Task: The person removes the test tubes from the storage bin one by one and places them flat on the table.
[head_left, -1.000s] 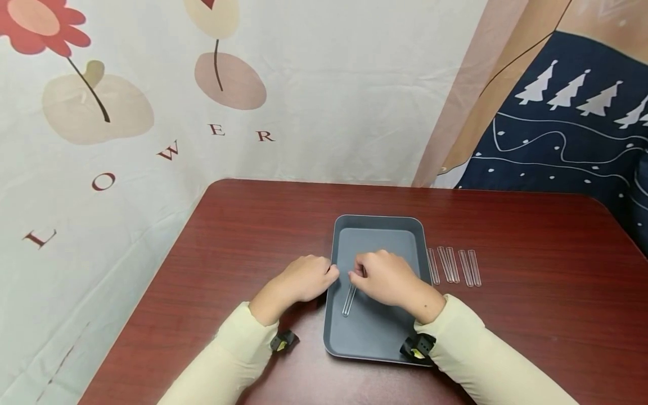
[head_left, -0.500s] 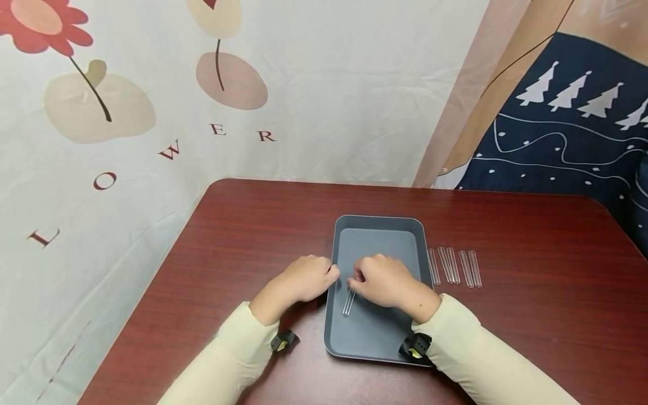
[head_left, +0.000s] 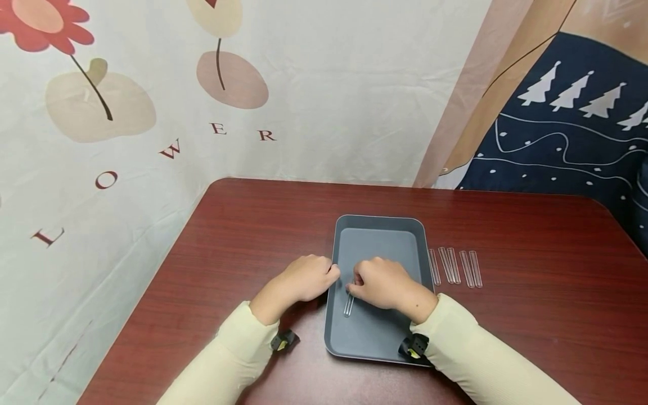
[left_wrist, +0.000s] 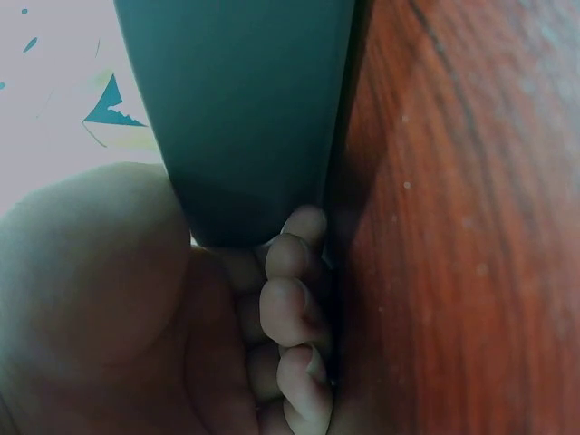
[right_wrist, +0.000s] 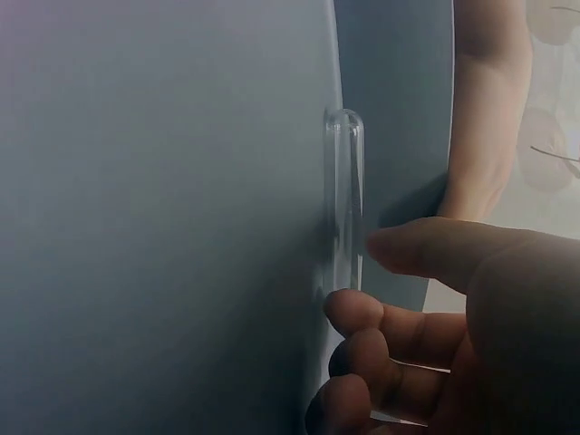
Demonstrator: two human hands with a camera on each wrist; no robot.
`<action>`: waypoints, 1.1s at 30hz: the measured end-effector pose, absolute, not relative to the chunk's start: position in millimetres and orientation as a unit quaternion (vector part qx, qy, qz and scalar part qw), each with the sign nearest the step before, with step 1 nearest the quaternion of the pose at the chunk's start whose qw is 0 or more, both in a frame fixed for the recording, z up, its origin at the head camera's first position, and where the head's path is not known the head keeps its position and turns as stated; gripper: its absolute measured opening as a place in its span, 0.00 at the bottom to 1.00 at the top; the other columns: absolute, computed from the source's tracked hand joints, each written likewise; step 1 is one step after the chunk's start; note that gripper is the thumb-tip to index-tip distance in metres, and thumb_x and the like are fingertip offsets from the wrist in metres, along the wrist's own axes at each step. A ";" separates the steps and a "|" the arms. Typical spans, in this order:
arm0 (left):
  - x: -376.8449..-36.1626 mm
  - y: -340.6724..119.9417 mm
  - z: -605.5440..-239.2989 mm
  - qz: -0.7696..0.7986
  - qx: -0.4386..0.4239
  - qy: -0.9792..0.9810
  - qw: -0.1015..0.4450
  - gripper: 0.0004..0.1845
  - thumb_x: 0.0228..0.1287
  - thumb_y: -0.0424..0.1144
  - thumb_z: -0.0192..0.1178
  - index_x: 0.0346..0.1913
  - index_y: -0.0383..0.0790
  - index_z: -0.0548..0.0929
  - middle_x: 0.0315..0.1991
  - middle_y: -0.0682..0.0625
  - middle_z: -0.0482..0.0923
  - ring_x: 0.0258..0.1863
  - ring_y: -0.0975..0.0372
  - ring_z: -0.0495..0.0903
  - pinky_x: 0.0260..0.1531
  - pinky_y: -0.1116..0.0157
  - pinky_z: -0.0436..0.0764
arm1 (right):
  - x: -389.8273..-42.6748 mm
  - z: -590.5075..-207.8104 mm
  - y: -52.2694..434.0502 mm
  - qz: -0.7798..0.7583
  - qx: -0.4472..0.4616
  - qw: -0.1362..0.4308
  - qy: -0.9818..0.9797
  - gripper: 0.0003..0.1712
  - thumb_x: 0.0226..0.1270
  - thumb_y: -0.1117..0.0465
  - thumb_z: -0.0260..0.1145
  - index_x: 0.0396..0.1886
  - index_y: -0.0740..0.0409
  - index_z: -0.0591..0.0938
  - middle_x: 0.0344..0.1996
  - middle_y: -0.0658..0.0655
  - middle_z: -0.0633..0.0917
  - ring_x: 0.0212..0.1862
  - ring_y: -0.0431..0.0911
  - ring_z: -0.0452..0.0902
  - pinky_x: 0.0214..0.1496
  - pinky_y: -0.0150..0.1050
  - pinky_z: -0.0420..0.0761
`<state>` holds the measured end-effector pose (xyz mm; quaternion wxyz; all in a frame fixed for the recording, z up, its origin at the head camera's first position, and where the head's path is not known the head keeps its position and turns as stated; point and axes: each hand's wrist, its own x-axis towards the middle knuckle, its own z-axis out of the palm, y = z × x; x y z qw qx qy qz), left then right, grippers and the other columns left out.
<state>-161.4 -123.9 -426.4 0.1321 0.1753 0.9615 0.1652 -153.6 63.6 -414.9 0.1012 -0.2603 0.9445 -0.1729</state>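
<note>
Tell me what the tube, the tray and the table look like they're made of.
Tube: clear glass or hard plastic; see-through, with a rounded, glinting end.
Tray: likely plastic, matte grey; one even colour, rounded raised rim, no shine.
Table: wood or wood-look laminate, reddish-brown, smooth; streaky grain with a soft sheen.

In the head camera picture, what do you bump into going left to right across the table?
Left hand → test tube in the tray → right hand → the tray's right rim → row of test tubes on the table.

Grey tray (head_left: 377, 233), clear glass tube (head_left: 348, 304), red-brown woodgrain table (head_left: 531, 236)
</note>
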 end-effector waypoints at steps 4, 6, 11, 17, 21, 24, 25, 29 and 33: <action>-161.5 -123.7 -426.6 0.165 0.174 0.962 0.134 0.22 0.70 0.46 0.42 0.15 0.49 0.62 0.15 0.54 0.62 0.21 0.59 0.68 0.28 0.60 0.72 | -152.7 -415.4 63.8 -0.174 -0.263 0.101 0.944 0.24 0.64 0.50 0.70 0.12 0.46 0.70 0.11 0.43 0.67 0.17 0.39 0.65 0.19 0.36 0.63; -161.7 -123.7 -426.6 0.164 0.174 0.962 0.134 0.22 0.70 0.46 0.42 0.15 0.49 0.62 0.15 0.54 0.62 0.21 0.59 0.67 0.28 0.60 0.72 | -152.6 -415.7 64.0 -0.173 -0.263 0.100 0.944 0.24 0.63 0.49 0.70 0.11 0.46 0.70 0.11 0.43 0.67 0.17 0.39 0.64 0.19 0.36 0.62; -162.2 -123.6 -427.1 0.163 0.176 0.962 0.131 0.22 0.70 0.46 0.42 0.15 0.49 0.62 0.15 0.55 0.62 0.21 0.59 0.68 0.29 0.59 0.73 | -152.9 -416.3 64.6 -0.172 -0.261 0.101 0.945 0.25 0.63 0.49 0.70 0.11 0.47 0.69 0.11 0.43 0.66 0.17 0.39 0.64 0.19 0.36 0.62; -162.1 -123.4 -426.9 0.166 0.175 0.961 0.133 0.22 0.70 0.46 0.42 0.15 0.49 0.62 0.15 0.55 0.61 0.21 0.59 0.68 0.29 0.60 0.72 | -153.7 -417.5 65.3 -0.174 -0.261 0.103 0.944 0.25 0.63 0.50 0.70 0.11 0.47 0.69 0.11 0.43 0.65 0.17 0.39 0.63 0.19 0.35 0.61; -161.7 -123.6 -426.1 0.168 0.174 0.961 0.134 0.22 0.70 0.46 0.42 0.15 0.49 0.62 0.15 0.55 0.61 0.21 0.59 0.68 0.29 0.60 0.72 | -153.7 -417.3 65.2 -0.175 -0.261 0.105 0.943 0.25 0.63 0.50 0.70 0.11 0.47 0.69 0.11 0.43 0.65 0.17 0.39 0.62 0.19 0.35 0.60; -161.6 -123.6 -426.1 0.167 0.175 0.961 0.131 0.22 0.70 0.46 0.43 0.15 0.49 0.63 0.15 0.55 0.62 0.21 0.59 0.68 0.29 0.60 0.73 | -153.7 -417.3 65.4 -0.175 -0.259 0.107 0.944 0.25 0.63 0.50 0.70 0.11 0.47 0.70 0.11 0.43 0.65 0.16 0.39 0.62 0.18 0.35 0.60; -161.6 -123.6 -426.1 0.167 0.175 0.961 0.131 0.22 0.70 0.46 0.43 0.15 0.49 0.63 0.15 0.55 0.63 0.21 0.59 0.69 0.29 0.59 0.73 | -153.7 -417.2 65.5 -0.175 -0.259 0.107 0.944 0.25 0.63 0.50 0.70 0.11 0.47 0.70 0.11 0.43 0.65 0.16 0.39 0.62 0.18 0.35 0.60; -161.6 -123.7 -425.9 0.166 0.176 0.962 0.131 0.22 0.70 0.46 0.43 0.15 0.49 0.62 0.15 0.55 0.63 0.21 0.59 0.69 0.29 0.59 0.73 | -154.1 -417.5 65.9 -0.173 -0.259 0.107 0.944 0.24 0.63 0.50 0.70 0.11 0.47 0.70 0.11 0.43 0.65 0.16 0.39 0.62 0.19 0.35 0.60; -161.7 -123.7 -425.9 0.166 0.177 0.961 0.130 0.22 0.70 0.46 0.43 0.15 0.49 0.62 0.15 0.55 0.63 0.21 0.59 0.69 0.30 0.59 0.74 | -154.5 -417.5 66.2 -0.172 -0.259 0.108 0.944 0.23 0.62 0.51 0.70 0.11 0.47 0.71 0.11 0.43 0.66 0.17 0.39 0.63 0.19 0.36 0.61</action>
